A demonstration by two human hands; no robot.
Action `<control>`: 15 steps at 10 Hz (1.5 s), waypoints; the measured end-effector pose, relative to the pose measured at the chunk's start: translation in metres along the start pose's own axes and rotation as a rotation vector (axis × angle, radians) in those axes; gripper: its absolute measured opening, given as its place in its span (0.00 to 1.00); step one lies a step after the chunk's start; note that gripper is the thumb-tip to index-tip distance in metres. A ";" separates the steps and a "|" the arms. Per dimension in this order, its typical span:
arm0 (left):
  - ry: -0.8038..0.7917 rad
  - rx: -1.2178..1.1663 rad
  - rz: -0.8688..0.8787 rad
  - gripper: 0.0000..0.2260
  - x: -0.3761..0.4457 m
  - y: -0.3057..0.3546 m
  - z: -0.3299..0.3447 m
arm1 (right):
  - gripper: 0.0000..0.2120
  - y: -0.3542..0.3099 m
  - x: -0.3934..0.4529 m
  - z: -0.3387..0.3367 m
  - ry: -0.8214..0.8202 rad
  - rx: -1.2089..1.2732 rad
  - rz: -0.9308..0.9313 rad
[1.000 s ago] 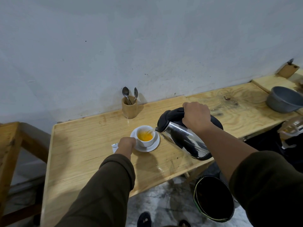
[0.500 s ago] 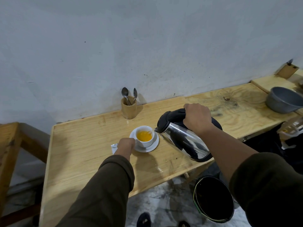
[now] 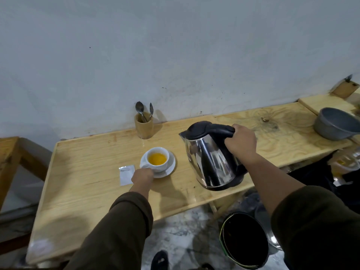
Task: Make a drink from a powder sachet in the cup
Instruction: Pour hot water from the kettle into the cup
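A white cup (image 3: 158, 165) filled with orange liquid stands on a white saucer (image 3: 169, 168) in the middle of the wooden table (image 3: 83, 168). My left hand (image 3: 142, 176) grips the cup's handle at the saucer's near left rim. A silver sachet (image 3: 126, 174) lies flat just left of that hand. To the right of the cup, my right hand (image 3: 240, 144) holds the black handle of a steel kettle (image 3: 210, 158), which is upright at the table's front edge.
A wooden holder (image 3: 144, 125) with two spoons stands against the wall behind the cup. A grey bowl (image 3: 336, 123) sits at the far right. Below the table edge on the floor is a black bucket (image 3: 244, 240). A wooden frame is at the left.
The kettle has been tipped back upright and drawn away to the right of the cup; water has stopped flowing. My left hand stays at the cup.
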State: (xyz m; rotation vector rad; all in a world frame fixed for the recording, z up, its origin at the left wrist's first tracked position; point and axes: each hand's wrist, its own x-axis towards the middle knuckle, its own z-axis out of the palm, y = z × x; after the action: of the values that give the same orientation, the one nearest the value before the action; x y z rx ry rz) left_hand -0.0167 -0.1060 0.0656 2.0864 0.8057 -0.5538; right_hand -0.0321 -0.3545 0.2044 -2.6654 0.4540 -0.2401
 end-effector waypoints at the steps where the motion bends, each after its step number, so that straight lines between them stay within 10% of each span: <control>1: 0.023 0.351 0.081 0.17 -0.015 -0.002 0.021 | 0.06 0.021 -0.002 -0.003 0.018 0.092 0.050; 9: -0.135 0.700 0.267 0.24 -0.073 -0.007 0.159 | 0.09 0.129 -0.009 0.005 0.167 0.594 0.375; 13: -0.086 0.626 0.285 0.23 -0.075 -0.011 0.168 | 0.06 0.143 -0.011 0.011 0.131 0.564 0.323; 15: -0.090 0.539 0.287 0.21 -0.068 -0.010 0.155 | 0.26 0.139 -0.019 0.014 0.282 0.236 0.014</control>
State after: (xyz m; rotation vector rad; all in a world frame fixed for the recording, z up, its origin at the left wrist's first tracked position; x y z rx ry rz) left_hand -0.0869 -0.2514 0.0135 2.5853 0.3094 -0.7583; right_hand -0.0848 -0.4617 0.1294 -2.4052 0.4966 -0.6296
